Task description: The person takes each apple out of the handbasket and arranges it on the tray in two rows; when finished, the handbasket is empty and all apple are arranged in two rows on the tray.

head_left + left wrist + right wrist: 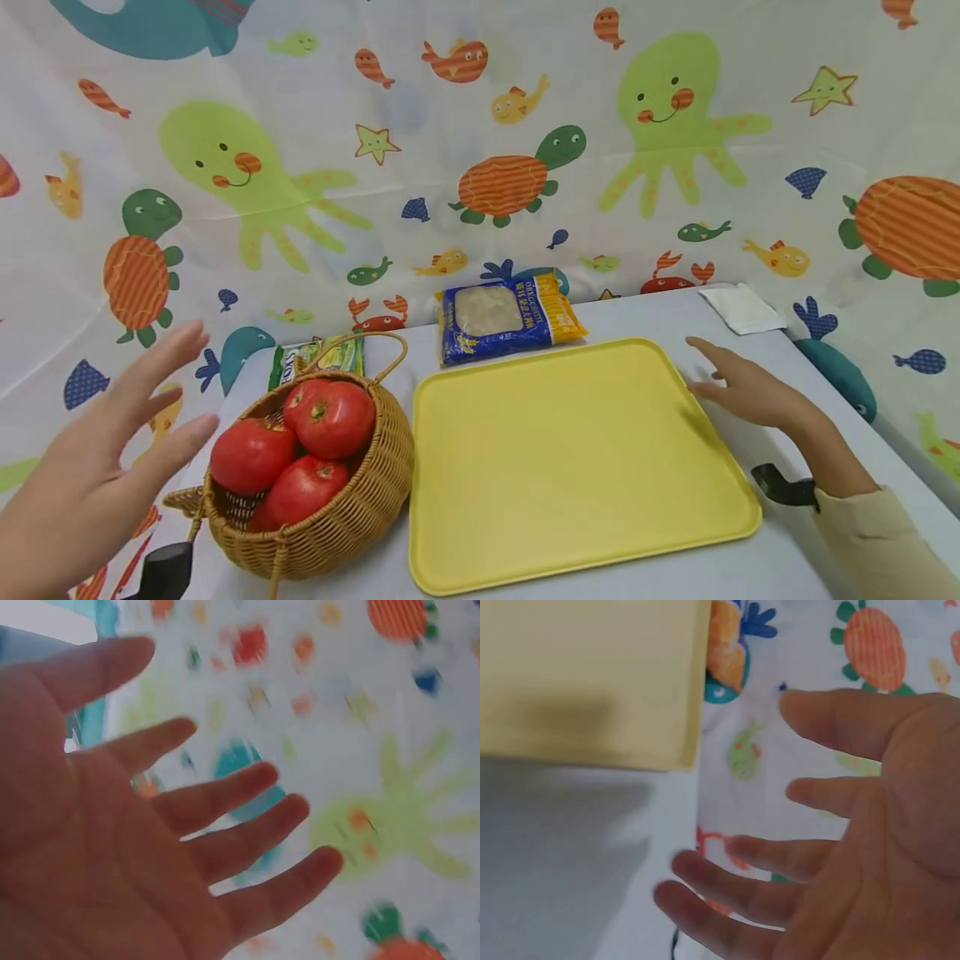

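Left hand [97, 467] is raised off the desk [750, 575] at the left, palm turned inward; its fingers [225, 796] are spread wide and straight, and nothing is held. The basket [345, 517] sits just to its right, near but not touched. Three tomatoes [333, 419] are seen piled in the basket (a fourth may be hidden beneath; it cannot be told). The basket handle arches over the far rim.

Right hand [742, 387] is held low just beside the tray [570, 467] at its far right edge; fingers [727, 871] are extended and loosely apart, nothing gripped. Whether the fingertips touch the tray rim cannot be told. In the right wrist view the tray edge [667, 690] is seen apart from the palm.

The tray lies flat on the desk, just right of the basket, bare. A blue and yellow pasta bag [510, 317] lies behind the tray's far edge. A green packet [318, 358] is partly hidden behind the basket. A white sachet [742, 308] lies at the desk's far right corner. A sea-creature curtain [480, 125] is hung behind and around the desk.
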Demonstrator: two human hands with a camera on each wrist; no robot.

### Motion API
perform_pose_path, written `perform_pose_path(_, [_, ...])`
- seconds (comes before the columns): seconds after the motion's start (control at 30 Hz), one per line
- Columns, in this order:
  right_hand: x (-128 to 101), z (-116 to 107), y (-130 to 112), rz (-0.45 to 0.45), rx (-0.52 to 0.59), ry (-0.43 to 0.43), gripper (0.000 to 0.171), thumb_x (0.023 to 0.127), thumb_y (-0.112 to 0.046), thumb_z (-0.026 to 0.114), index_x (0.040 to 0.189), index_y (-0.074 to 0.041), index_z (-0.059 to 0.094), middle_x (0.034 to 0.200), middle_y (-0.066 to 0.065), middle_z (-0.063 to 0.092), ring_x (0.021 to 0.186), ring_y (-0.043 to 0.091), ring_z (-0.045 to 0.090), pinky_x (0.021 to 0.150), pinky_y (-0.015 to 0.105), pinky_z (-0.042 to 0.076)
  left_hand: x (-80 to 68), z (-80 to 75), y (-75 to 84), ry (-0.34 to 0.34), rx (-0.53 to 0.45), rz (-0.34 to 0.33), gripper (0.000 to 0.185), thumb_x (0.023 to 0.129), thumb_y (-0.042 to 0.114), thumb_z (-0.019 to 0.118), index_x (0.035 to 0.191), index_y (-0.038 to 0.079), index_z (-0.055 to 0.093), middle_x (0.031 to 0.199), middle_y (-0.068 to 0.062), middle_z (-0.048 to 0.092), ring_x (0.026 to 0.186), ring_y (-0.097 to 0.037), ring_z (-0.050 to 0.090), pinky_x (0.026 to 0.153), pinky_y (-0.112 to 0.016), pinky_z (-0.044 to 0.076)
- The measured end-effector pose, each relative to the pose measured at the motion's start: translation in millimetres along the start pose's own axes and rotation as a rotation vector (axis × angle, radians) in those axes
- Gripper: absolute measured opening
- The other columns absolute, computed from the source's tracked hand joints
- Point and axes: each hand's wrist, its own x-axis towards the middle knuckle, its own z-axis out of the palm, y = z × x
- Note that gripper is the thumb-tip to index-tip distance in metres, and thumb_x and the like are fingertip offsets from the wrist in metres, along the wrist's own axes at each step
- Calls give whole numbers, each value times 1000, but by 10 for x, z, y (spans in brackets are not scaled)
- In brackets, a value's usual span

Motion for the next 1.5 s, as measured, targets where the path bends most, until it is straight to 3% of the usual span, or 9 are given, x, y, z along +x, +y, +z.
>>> perform_pose_path(0.03, [-9, 26, 36, 20, 11, -30, 81, 103, -33, 62, 160, 2, 16, 152, 40, 32, 123, 57, 51, 93, 69, 49, -31, 3, -105, -42, -19, -81, 83, 102, 29, 64, 165, 35, 11, 170, -11, 15, 145, -49, 27, 105, -77, 27])
perform_pose_path(0.1, [-11, 63, 78, 40, 36, -82, 85, 101, -35, 64, 160, 1, 15, 147, 41, 37, 118, 53, 57, 90, 65, 52, -71, 39, -316, -114, -10, -196, 78, 107, 33, 54, 166, 25, 4, 166, -28, 11, 142, -57, 22, 100, -73, 37])
perform_pose_path(0.17, [2, 93, 92, 59, 55, -126, 88, 99, -35, 66, 160, 1, 13, 141, 40, 43, 111, 47, 61, 89, 62, 54, -106, 98, -490, -203, -13, -314, 79, 109, 40, 46, 165, 16, -3, 160, -40, 7, 134, -67, 19, 85, -82, 36])
perform_pose_path(0.37, [55, 194, 120, 81, 118, -177, 95, 96, -31, 71, 159, 4, 10, 129, 32, 53, 94, 26, 61, 81, 45, 58, -135, 276, -1069, -381, -75, -488, 90, 107, 55, 40, 160, 10, -16, 151, -48, 11, 128, -69, 23, 79, -77, 47])
perform_pose_path(0.47, [82, 226, 133, 71, 124, -166, 93, 94, -25, 73, 157, 8, 13, 128, 32, 53, 93, 26, 61, 80, 42, 59, -99, 313, -1130, -417, -126, -506, 87, 108, 53, 37, 160, 7, -15, 150, -48, 13, 128, -71, 26, 81, -71, 52])
perform_pose_path(0.7, [110, 246, 180, 27, 124, -145, 74, 92, -5, 68, 151, 14, 27, 124, 28, 56, 94, 27, 63, 82, 44, 60, -85, 406, -1226, -454, -257, -433, 69, 113, 34, 33, 160, -3, -2, 149, -49, 19, 128, -67, 40, 84, -59, 58])
perform_pose_path(0.97, [132, 253, 179, 14, 85, -115, 69, 90, -1, 66, 149, 15, 34, 121, 26, 57, 92, 26, 61, 82, 45, 60, -53, 396, -1182, -583, -324, -510, 65, 113, 26, 34, 159, -6, 1, 154, -47, 14, 126, -61, 49, 83, -55, 59])
perform_pose_path(1.1, [138, 248, 153, 29, 66, -106, 69, 90, 0, 66, 148, 15, 34, 120, 27, 57, 92, 28, 62, 83, 47, 60, -27, 405, -1133, -606, -348, -542, 70, 111, 26, 39, 159, -5, -1, 155, -46, 8, 130, -62, 43, 84, -54, 60])
perform_pose_path(1.5, [139, 277, 101, 57, 18, -74, 70, 84, 5, 62, 148, 16, 35, 116, 26, 59, 90, 28, 59, 81, 47, 60, 18, 440, -1183, -618, -377, -490, 76, 111, 31, 41, 161, 6, -11, 156, -46, 6, 132, -66, 37, 84, -55, 59])
